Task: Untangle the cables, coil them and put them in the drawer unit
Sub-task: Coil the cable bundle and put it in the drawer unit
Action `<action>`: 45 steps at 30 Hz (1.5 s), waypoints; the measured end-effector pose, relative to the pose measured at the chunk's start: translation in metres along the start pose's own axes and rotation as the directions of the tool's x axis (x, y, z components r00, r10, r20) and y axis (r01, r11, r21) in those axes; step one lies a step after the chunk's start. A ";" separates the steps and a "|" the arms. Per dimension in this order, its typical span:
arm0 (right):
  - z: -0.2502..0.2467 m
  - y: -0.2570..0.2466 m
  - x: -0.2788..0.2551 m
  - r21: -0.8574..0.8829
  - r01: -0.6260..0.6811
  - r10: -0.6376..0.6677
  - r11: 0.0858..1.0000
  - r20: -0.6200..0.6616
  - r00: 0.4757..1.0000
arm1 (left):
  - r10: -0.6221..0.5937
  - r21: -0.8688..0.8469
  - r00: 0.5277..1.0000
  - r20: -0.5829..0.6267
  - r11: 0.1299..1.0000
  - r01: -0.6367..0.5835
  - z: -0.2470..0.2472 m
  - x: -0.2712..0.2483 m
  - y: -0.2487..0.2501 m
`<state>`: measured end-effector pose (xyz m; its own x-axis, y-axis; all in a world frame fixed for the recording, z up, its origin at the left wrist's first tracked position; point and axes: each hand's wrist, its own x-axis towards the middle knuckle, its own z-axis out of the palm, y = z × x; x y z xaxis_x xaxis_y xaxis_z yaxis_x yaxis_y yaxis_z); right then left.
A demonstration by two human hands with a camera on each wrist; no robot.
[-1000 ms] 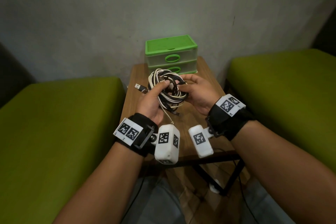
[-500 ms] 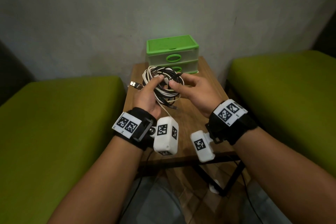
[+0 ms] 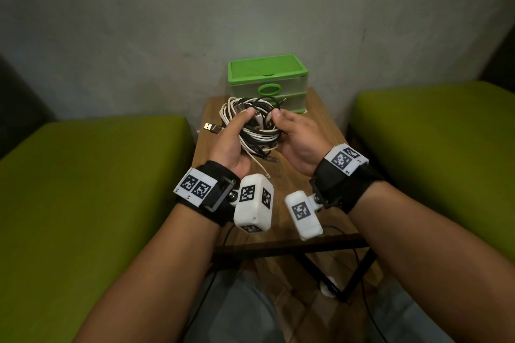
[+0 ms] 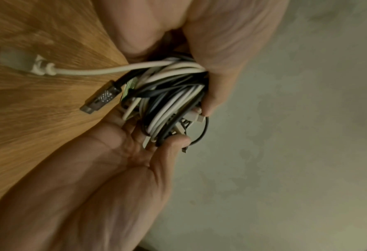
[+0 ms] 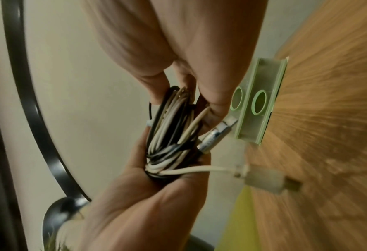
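Observation:
A tangled bundle of black and white cables [image 3: 257, 131] hangs above the wooden table [image 3: 317, 131], held between both hands. My left hand [image 3: 237, 131] grips its left side, thumb on top. My right hand [image 3: 287, 125] pinches the right side with thumb and fingers. A dark USB plug [image 3: 212, 128] sticks out to the left. In the left wrist view the bundle [image 4: 174, 101] lies in my left palm [image 4: 118, 166], with a white plug [image 4: 17, 59] trailing. The green drawer unit [image 3: 267, 78] stands shut behind the bundle, and appears again in the right wrist view [image 5: 257, 101].
Green cushioned seats flank the table, one on the left [image 3: 83, 189] and one on the right [image 3: 434, 142]. A grey wall [image 3: 250, 8] rises right behind the drawer unit. Black table legs and a cable on the floor [image 3: 348, 273] lie below the near edge.
Both hands have lifted the bundle slightly toward the drawer unit and turned it. The right thumb has shifted onto the bundle's top. Both hands keep their hold.

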<state>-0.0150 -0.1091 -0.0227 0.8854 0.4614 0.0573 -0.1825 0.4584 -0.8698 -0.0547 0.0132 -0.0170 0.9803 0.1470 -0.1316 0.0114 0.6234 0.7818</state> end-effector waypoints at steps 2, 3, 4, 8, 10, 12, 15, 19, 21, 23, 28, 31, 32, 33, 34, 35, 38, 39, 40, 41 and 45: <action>0.000 0.001 0.000 -0.093 0.039 -0.039 0.995 0.002 0.999 | 0.002 -0.015 1.000 -0.007 1.000 -0.003 0.001 0.000 0.001; 0.000 0.001 0.000 -0.169 0.060 -0.062 0.984 -0.006 0.998 | 0.002 -0.026 1.000 -0.011 1.000 -0.003 0.001 0.000 0.001; 0.001 0.000 0.000 -0.246 0.078 -0.085 0.966 -0.018 0.996 | 0.005 -0.034 1.000 -0.018 0.999 -0.006 0.001 0.000 0.001; 0.000 -0.005 -0.008 -0.355 0.015 -0.016 0.935 0.002 1.000 | 0.022 -0.054 0.999 -0.028 0.998 -0.024 0.002 0.001 -0.001; 0.000 -0.003 -0.013 -0.428 -0.037 0.070 0.903 0.061 0.996 | 0.034 -0.080 0.998 -0.046 0.996 -0.037 0.003 0.004 -0.001; -0.001 0.004 -0.013 -0.490 -0.002 0.067 0.872 0.115 0.991 | -0.001 -0.108 0.999 -0.049 0.994 -0.004 0.005 0.005 -0.001; -0.004 0.007 -0.005 -0.556 0.074 0.002 0.828 0.135 0.991 | -0.062 -0.113 0.997 -0.041 0.992 0.057 0.004 0.003 0.001; -0.006 -0.007 0.001 -0.818 0.101 0.003 0.567 0.124 0.992 | -0.011 -0.065 0.995 -0.101 0.998 0.004 -0.006 0.008 -0.001; -0.007 -0.013 0.002 -0.890 0.163 -0.036 0.426 0.163 0.986 | -0.013 -0.026 0.994 -0.113 1.000 0.011 -0.010 0.009 -0.002; -0.009 -0.017 0.003 -0.937 0.240 -0.093 0.254 0.223 0.970 | -0.039 0.016 0.993 -0.107 0.999 0.041 -0.015 0.012 -0.001; -0.016 -0.023 0.006 -0.926 0.349 -0.158 -0.142 0.369 0.916 | -0.126 0.111 0.988 -0.088 0.985 0.135 -0.026 0.018 -0.001; -0.022 -0.022 0.009 -0.867 0.361 -0.173 -0.344 0.436 0.883 | -0.201 0.232 0.976 -0.084 0.949 0.215 -0.032 0.018 -0.002; -0.023 -0.022 0.012 -0.847 0.358 -0.167 -0.392 0.449 0.878 | -0.234 0.255 0.967 -0.098 0.934 0.251 -0.034 0.019 -0.001; -0.023 -0.022 0.015 -0.831 0.360 -0.159 -0.424 0.460 0.874 | -0.269 0.255 0.957 -0.109 0.923 0.289 -0.036 0.018 0.000; -0.024 -0.022 0.019 -0.822 0.365 -0.152 -0.438 0.468 0.871 | -0.301 0.236 0.946 -0.118 0.917 0.322 -0.039 0.019 0.001; -0.024 -0.022 0.023 -0.820 0.372 -0.143 -0.435 0.471 0.871 | -0.316 0.207 0.941 -0.117 0.920 0.334 -0.040 0.021 0.003; -0.020 -0.022 0.036 -0.861 0.369 -0.118 -0.351 0.432 0.894 | -0.278 0.134 0.956 -0.097 0.948 0.289 -0.045 0.029 0.009; -0.018 -0.022 0.042 -0.878 0.373 -0.126 -0.300 0.424 0.897 | -0.261 0.105 0.961 -0.088 0.957 0.269 -0.047 0.033 0.012; -0.016 -0.021 0.047 -0.887 0.388 -0.138 -0.250 0.429 0.893 | -0.244 0.078 0.967 -0.079 0.965 0.250 -0.049 0.036 0.014; -0.014 -0.020 0.052 -0.889 0.409 -0.149 -0.206 0.442 0.885 | -0.230 0.054 0.971 -0.069 0.971 0.234 -0.051 0.039 0.017; -0.015 -0.021 0.075 -0.956 0.255 -0.035 0.148 0.252 0.967 | -0.191 0.002 0.980 -0.054 0.981 0.192 -0.059 0.054 0.027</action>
<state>0.0622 -0.0958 -0.0072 0.7547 0.6216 0.2097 0.6071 -0.5407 -0.5823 -0.0136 0.0835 -0.0388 0.9481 0.0661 -0.3111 0.1994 0.6384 0.7434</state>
